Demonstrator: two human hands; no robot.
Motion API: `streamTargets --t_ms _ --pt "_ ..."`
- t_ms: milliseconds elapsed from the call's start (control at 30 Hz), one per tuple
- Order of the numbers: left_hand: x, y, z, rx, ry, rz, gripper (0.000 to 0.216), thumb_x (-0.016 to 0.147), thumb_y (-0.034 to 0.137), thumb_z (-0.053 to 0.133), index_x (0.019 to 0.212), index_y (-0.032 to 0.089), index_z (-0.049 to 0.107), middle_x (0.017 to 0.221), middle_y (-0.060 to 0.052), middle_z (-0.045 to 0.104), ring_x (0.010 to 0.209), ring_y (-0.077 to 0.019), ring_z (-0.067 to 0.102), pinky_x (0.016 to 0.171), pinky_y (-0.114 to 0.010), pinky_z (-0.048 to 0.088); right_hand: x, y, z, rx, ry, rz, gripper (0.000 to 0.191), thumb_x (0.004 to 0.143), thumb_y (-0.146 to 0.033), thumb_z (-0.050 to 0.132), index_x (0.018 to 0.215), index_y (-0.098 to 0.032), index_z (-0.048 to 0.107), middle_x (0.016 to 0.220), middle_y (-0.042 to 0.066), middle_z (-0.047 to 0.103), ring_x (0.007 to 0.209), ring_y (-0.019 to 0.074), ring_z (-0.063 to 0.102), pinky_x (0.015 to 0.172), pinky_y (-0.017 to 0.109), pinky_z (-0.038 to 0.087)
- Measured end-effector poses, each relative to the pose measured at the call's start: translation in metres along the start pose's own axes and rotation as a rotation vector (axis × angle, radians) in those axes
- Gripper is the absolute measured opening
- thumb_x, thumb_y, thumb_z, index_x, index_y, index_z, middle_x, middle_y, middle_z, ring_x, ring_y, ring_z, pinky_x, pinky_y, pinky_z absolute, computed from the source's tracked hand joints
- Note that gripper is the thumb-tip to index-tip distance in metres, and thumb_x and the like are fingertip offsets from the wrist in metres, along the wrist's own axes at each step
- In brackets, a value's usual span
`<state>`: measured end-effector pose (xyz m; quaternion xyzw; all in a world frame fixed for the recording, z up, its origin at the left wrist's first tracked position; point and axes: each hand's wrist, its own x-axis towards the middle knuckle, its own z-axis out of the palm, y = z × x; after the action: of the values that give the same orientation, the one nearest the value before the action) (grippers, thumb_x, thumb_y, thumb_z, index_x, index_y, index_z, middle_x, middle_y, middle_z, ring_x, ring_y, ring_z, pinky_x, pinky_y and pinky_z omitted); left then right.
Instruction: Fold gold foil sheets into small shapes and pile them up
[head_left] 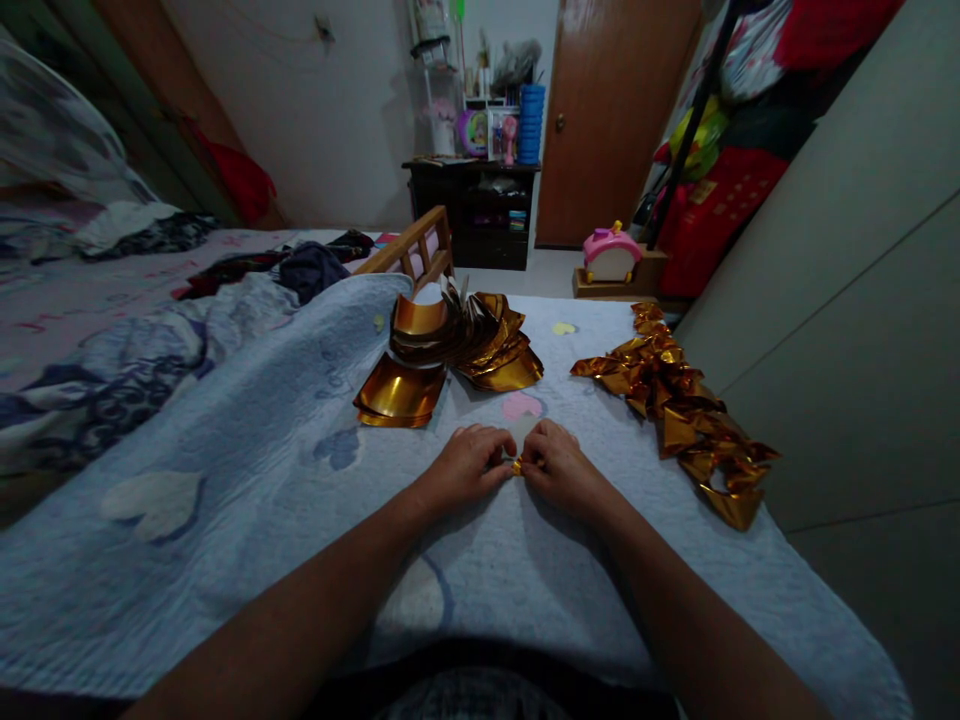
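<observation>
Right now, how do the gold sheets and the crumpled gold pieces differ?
The gold sheets lie in fanned stacks; the crumpled pieces form a ragged strip. The sheets look smoother, with broad curves; the crumpled pieces show sharp creases and points. Shared: both are shiny gold, on the blue quilt.

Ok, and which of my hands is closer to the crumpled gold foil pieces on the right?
Your right hand: it sits left of the crumpled gold foil pieces, not touching them. Your left hand is farther left, beyond the right hand.
</observation>
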<state>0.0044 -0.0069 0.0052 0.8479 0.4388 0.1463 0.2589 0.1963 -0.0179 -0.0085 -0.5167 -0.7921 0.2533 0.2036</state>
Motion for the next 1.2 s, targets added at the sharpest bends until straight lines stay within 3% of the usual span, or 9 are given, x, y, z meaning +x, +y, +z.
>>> streamTargets --t_ms 633,1200 --pt "0.0007 -0.0025 0.0016 0.022 -0.008 -0.005 0.006 0.085 0.023 0.069 0.083 0.018 0.067 0.085 -0.002 0.067 0.088 -0.0192 0.058 0.082 -0.032 0.039 -0.0007 -0.0002 0.0002 -0.018 0.009 0.018 0.013 0.083 -0.009 0.06 0.074 -0.018 0.058 0.093 0.006 0.058 0.093 0.0197 0.052 0.082 0.033 0.036" --pt "-0.0001 -0.0049 -0.0017 -0.017 -0.025 0.016 0.006 0.081 0.021 0.073 0.081 0.018 0.068 0.083 -0.001 0.067 0.085 -0.018 0.058 0.08 -0.031 0.039 -0.0052 0.0083 -0.0086 0.038 -0.067 -0.098 0.01 0.08 -0.01 0.067 0.083 -0.02 0.067 0.098 0.004 0.06 0.094 0.02 0.05 0.085 0.035 0.036"
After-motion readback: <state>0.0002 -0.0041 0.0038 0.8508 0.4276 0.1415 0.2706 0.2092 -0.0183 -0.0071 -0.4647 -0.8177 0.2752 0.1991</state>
